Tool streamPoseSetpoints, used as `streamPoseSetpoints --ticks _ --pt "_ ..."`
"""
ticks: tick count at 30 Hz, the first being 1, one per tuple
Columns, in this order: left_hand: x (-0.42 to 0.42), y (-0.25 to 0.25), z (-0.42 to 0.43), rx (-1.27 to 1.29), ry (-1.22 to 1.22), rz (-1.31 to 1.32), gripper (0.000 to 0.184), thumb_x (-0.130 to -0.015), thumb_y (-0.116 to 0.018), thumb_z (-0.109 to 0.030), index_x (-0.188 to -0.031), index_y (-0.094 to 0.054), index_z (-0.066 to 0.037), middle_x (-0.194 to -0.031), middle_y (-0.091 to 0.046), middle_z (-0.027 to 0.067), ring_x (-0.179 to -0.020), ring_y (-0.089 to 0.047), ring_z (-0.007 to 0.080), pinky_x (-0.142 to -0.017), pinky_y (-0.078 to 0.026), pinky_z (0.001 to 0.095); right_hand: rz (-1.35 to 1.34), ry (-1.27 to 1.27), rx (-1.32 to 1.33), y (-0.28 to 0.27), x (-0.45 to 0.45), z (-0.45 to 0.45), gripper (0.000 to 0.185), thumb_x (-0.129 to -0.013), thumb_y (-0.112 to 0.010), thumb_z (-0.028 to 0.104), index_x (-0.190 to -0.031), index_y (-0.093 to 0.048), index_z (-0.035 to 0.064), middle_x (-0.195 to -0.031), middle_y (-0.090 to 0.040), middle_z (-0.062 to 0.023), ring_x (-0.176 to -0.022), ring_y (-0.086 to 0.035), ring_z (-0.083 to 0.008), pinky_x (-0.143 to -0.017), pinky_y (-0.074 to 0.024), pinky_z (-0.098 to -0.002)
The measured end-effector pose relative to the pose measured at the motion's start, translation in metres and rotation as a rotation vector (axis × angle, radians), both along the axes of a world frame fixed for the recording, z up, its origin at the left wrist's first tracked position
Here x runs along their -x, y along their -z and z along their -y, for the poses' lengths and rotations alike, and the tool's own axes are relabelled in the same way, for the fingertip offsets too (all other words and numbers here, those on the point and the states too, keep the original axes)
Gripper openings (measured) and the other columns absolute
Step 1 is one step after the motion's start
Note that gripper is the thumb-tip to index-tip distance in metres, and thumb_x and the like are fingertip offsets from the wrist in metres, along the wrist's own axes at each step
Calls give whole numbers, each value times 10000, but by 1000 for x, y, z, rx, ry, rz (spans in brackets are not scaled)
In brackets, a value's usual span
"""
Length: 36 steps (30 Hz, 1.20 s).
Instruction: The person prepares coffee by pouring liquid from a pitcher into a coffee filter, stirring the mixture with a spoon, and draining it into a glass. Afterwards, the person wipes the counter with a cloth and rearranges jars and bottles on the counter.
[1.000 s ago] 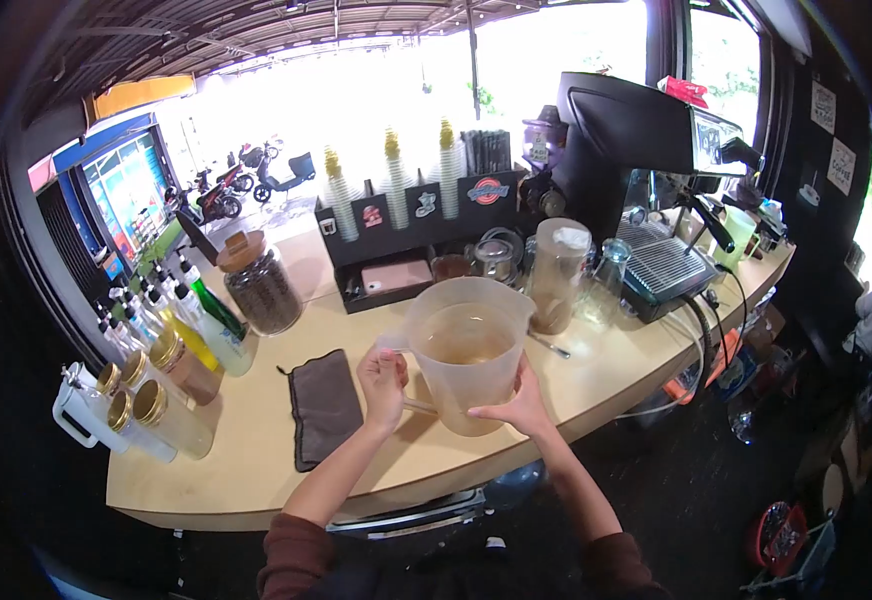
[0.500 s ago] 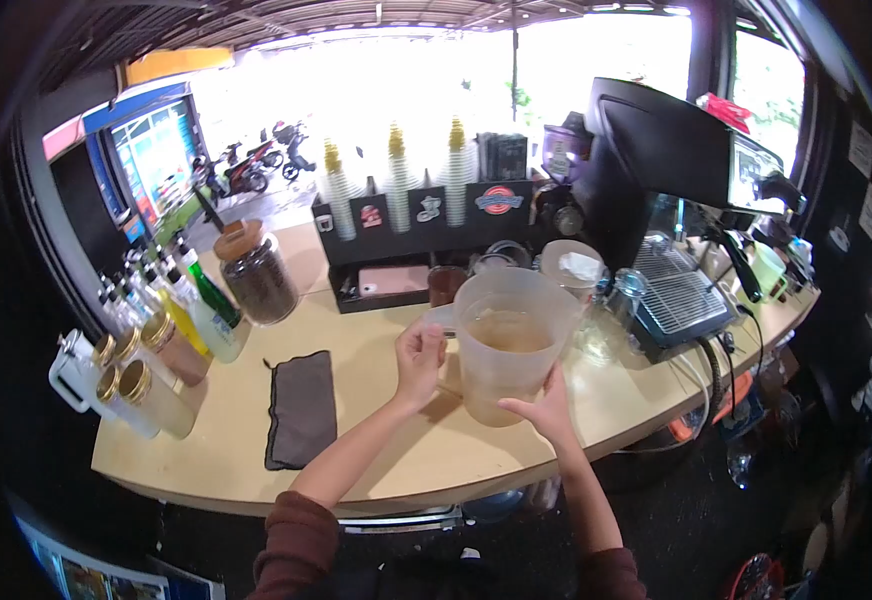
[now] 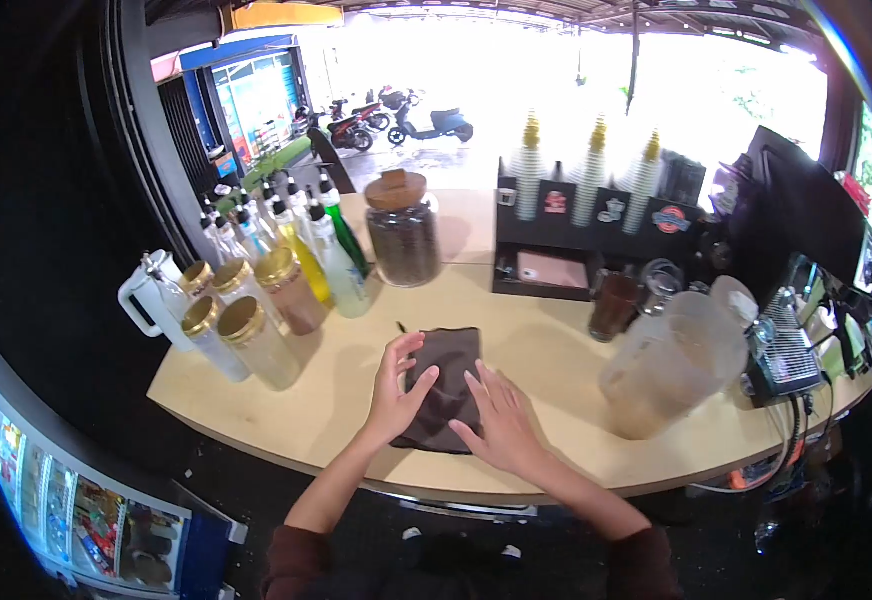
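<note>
A dark grey cloth lies flat on the wooden counter. Over its left edge is my left hand, fingers apart and holding nothing. My right hand is at the cloth's right side, also empty, with its fingers spread. Whether either hand touches the cloth is hard to tell. The large frosted pitcher, with brownish liquid inside, stands on the counter to the right of both hands.
Gold-lidded jars, syrup bottles and a white jug stand at the left. Behind are a jar of beans and a black cup organizer. A coffee machine is at the right.
Both hands have let go of the pitcher, which now stands at the right. They have moved left to the cloth and opened. The view has turned left.
</note>
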<state>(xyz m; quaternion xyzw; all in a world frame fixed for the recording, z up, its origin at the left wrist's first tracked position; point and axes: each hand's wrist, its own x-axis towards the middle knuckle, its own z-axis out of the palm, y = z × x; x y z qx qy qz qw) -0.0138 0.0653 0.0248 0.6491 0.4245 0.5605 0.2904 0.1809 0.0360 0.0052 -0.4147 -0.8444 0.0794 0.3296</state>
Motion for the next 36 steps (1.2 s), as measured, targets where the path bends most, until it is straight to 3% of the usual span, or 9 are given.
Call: streamPoseSetpoints --ticks 1,4,10,13,16,22,26,31,36 --pt "20 0 1 -2 -17 -19 544 -841 -670 -154 -1301 -401 -47 -1302 -491 120 -1216 -474 235 -972 -398 392 -12 -3 -2 7 25 -18 679 -865 -609 361 -1367 -337 -7 -1433 -297 -264 -1284 -359 -415 -1039 -303 -537" --pt "79 3 3 -32 -44 -68 526 -843 -665 -137 -1290 -404 -45 -1292 -493 122 -1194 -491 231 -949 -420 379 424 298 327 44 89 -95 872 -897 -302 646 -1456 -189 -14 -1521 -135 -239 -1408 -132 -402 -1071 -103 -659" --pt "150 8 -13 78 3 -94 477 -844 -661 -126 -1256 -438 -41 -1207 -540 112 -1087 -554 193 -910 -449 342 400 561 322 40 125 -237 841 -902 -284 625 -1464 -199 6 -1536 -134 -199 -1425 -88 -363 -1060 7 -678" --pt "133 -8 -43 17 80 -122 469 -839 -666 -125 -1244 -448 -30 -1179 -549 119 -1042 -567 196 -899 -450 330 462 583 327 43 129 -251 838 -904 -284 623 -1463 -199 5 -1530 -131 -220 -1418 -96 -387 -1087 -9 -637" --pt "107 -18 -100 -207 44 -232 506 -816 -688 -127 -1241 -439 -13 -1179 -529 141 -1076 -536 244 -942 -417 359 444 311 214 45 116 -225 830 -912 -310 604 -1452 -204 -18 -1511 -138 -265 -1402 -110 -432 -1133 -64 -529" --pt "56 -51 -237 -452 -479 -181 1043 -639 -826 -359 -1385 -203 17 -1330 -340 251 -1236 -357 393 -1045 -306 481 393 60 124 44 52 -169 822 -880 -402 624 -1443 -276 38 -1500 -221 -224 -1389 -199 -396 -1129 -129 -516" --pt "52 -75 -273 -201 -537 -155 1308 -452 -900 -433 -1424 -148 14 -1388 -339 264 -1278 -361 386 -1043 -307 519 381 128 133 43 26 -165 807 -868 -430 629 -1441 -306 74 -1508 -236 -183 -1388 -222 -362 -1137 -138 -488" --pt "57 -81 -279 -180 -558 -177 1081 -491 -882 -476 -1331 -351 -50 -1208 -576 189 -1120 -561 325 -994 -390 457 363 137 163 42 27 -166 802 -867 -432 626 -1444 -303 85 -1513 -232 -169 -1394 -211 -354 -1138 -136 -491" --pt "53 -76 -277 -148 -618 -260 941 -504 -877 -476 -1217 -421 -63 -1149 -608 178 -1071 -592 310 -942 -431 432 352 143 163 43 27 -165 795 -864 -435 627 -1435 -319 85 -1510 -237 -170 -1395 -207 -348 -1138 -132 -498"
